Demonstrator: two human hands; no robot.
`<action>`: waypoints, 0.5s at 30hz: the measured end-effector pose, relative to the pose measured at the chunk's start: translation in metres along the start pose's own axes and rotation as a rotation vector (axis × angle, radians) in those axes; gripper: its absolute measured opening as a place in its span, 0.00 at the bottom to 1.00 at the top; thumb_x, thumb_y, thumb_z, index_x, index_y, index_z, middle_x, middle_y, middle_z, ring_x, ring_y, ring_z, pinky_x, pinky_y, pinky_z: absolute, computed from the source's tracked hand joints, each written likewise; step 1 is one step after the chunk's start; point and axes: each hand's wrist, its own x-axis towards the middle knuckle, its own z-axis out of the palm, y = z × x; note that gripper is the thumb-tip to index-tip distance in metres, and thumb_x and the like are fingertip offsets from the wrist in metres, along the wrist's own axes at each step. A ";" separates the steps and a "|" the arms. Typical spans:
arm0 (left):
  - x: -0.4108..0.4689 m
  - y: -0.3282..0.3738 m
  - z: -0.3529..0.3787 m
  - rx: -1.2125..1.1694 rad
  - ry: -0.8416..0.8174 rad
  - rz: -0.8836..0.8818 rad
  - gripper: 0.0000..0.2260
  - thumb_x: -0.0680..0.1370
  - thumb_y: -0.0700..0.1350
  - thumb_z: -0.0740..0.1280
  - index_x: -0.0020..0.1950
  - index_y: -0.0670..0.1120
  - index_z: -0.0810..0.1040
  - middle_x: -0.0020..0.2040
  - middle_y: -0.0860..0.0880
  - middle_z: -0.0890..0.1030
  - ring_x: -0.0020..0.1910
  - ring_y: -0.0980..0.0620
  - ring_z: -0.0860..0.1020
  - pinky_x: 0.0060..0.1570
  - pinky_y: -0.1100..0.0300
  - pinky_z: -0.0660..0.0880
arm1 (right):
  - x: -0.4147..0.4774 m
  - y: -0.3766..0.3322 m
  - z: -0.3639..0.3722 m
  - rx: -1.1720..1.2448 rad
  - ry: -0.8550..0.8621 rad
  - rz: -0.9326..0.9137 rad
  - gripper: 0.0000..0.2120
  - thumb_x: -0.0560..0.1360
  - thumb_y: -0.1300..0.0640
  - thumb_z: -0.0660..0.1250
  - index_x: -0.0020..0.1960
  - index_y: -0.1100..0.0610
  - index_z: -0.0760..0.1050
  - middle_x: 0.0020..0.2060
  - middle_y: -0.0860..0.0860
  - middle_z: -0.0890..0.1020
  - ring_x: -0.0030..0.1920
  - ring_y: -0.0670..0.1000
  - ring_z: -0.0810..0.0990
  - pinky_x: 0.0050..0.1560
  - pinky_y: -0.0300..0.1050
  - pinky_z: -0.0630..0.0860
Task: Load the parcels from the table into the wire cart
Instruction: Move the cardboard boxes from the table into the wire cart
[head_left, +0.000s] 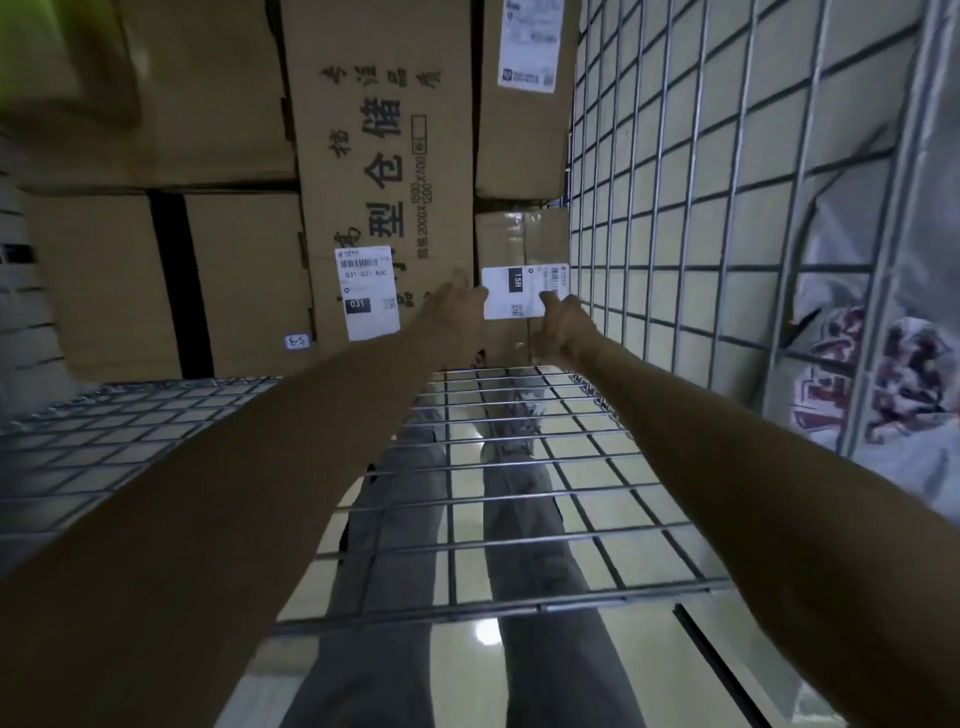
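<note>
Though already stacked with cartons at the back, silver wire-mesh cart (675, 218) open toward the viewer, its grid wall rising to the right of the tall brown cardboard carton with black printed characters (384, 156). Immediately right of that carton, in the slot between it and the grid wall: small brown cardboard parcel (519, 239), long axis upright, apparently standing on the mesh floor beneath another brown box (524, 130). Straight ahead of both outstretched arms, equally near to each. Left hand (457, 312) at the parcel edge nearest the carton, fingers seemingly stretched flat along it. Right hand (563, 325) at the edge farthest from the carton, fingers curled round the lower corner, one digit over the white shipping label (511, 293). Parcel clamped between the two. Probably almost seated; next move best kept straight along the forearms, with scant room on either side for fingers.
</note>
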 end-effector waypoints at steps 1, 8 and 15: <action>-0.012 0.002 -0.011 -0.017 0.021 -0.024 0.13 0.74 0.46 0.69 0.56 0.47 0.73 0.57 0.44 0.70 0.57 0.42 0.74 0.58 0.51 0.74 | -0.012 -0.003 -0.007 -0.045 0.024 -0.035 0.25 0.80 0.58 0.63 0.75 0.61 0.60 0.68 0.65 0.65 0.67 0.65 0.70 0.67 0.54 0.70; -0.109 0.015 -0.082 -0.116 0.067 -0.069 0.22 0.80 0.41 0.63 0.73 0.44 0.66 0.79 0.41 0.53 0.69 0.38 0.67 0.67 0.51 0.68 | -0.121 -0.038 -0.050 -0.135 0.023 -0.104 0.26 0.81 0.61 0.59 0.77 0.62 0.58 0.73 0.63 0.63 0.70 0.62 0.67 0.66 0.45 0.67; -0.245 0.031 -0.168 -0.318 0.208 -0.178 0.27 0.78 0.45 0.67 0.75 0.44 0.62 0.72 0.39 0.65 0.69 0.39 0.68 0.67 0.49 0.69 | -0.267 -0.108 -0.121 -0.259 0.059 -0.384 0.27 0.78 0.60 0.66 0.75 0.60 0.64 0.72 0.60 0.69 0.70 0.59 0.70 0.66 0.44 0.68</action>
